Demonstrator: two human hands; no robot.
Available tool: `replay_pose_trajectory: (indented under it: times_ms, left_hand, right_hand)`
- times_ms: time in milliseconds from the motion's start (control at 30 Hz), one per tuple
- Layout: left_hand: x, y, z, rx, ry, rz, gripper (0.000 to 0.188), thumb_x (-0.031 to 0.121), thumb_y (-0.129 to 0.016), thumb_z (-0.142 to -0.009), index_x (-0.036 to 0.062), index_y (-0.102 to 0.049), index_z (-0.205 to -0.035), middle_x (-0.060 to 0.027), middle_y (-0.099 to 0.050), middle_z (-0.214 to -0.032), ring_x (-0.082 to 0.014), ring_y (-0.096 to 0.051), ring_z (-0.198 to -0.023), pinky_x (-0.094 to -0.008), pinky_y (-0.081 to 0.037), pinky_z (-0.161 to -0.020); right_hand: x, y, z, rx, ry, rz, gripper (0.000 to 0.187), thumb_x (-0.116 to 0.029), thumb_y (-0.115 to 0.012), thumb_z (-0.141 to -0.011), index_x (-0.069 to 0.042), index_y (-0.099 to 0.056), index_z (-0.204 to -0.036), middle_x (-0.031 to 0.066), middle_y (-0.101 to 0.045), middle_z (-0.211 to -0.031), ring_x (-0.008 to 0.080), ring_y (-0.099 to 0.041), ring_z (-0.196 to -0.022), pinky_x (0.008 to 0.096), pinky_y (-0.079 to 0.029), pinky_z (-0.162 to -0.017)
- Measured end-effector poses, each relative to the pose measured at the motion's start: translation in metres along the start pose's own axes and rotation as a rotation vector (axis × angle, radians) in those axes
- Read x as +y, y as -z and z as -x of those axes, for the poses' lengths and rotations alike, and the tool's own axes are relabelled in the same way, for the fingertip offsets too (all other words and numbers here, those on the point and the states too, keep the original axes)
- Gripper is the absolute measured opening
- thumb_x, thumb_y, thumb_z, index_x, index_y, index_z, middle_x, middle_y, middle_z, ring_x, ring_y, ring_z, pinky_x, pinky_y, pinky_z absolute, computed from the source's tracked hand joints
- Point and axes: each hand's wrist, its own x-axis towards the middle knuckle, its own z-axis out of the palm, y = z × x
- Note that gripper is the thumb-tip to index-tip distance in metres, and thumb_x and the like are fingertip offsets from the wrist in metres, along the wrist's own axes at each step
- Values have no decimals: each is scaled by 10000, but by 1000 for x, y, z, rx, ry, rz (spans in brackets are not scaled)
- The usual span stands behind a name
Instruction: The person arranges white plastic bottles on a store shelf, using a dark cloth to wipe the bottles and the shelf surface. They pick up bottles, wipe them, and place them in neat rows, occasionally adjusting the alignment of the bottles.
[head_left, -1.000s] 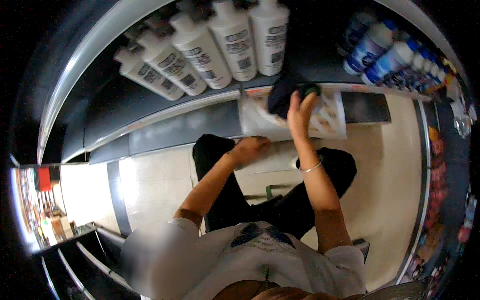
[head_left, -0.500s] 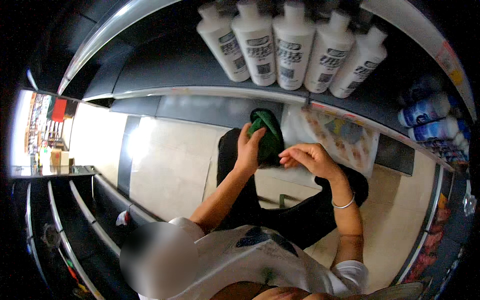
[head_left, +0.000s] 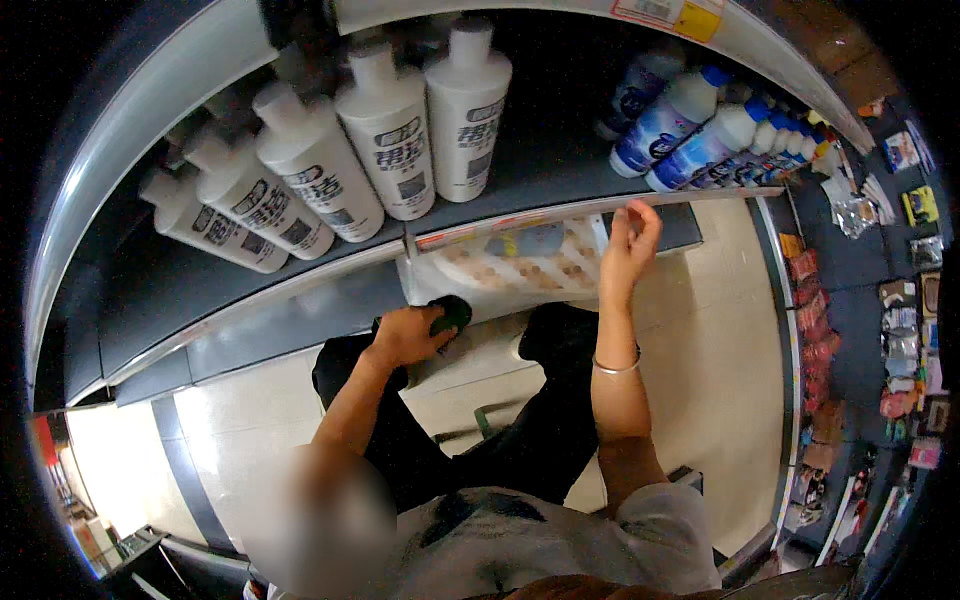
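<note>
My left hand is closed around a dark green cloth, bunched up in front of my left knee, below the shelf edge. Much of the cloth is hidden by my fingers. Raised at the right, my right hand has its fingers loosely bent and slightly apart, with nothing visible in them. It overlaps the shelf's front edge, just below several blue-and-white bottles. Whether it touches the edge, I cannot tell.
Several large white bottles stand on the dark shelf. Beneath it lies a clear-wrapped pack. Small packaged goods fill racks at the right. My bent legs are below, over the tiled floor.
The view has swung right, bringing the blue-and-white bottles nearer the middle. My right hand has moved away from the green cloth, up toward the shelf edge. My left hand keeps the cloth.
</note>
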Motion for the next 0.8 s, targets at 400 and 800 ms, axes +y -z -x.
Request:
replay_pose_trajectory:
  times_ms: [400, 800]
  left_hand:
    - [-1, 5, -9, -161, -47, -3, 558, 522, -537, -871, 78, -602, -1202, -168, -650, -1116, -366, -630, -980, -466, -502, -859]
    - [-7, 6, -22, -74, -22, 7, 531, 498, -535, -873, 62, -598, -1170, -190, -657, -1022, -377, -630, -921, -459, -503, -806]
  right_hand:
    - [-2, -35, -40, 85, 97, 424, 728, -260, -730, -782, 3, -355, -1347, 133, -556, -1028, 314, -532, -968, 441, -385, -885]
    - [-2, -45, -53, 198, 174, 572, 721, -409, -752, -742, 2, -445, -1249, 176, -557, -1109, 365, -534, -1029, 460, -389, -893]
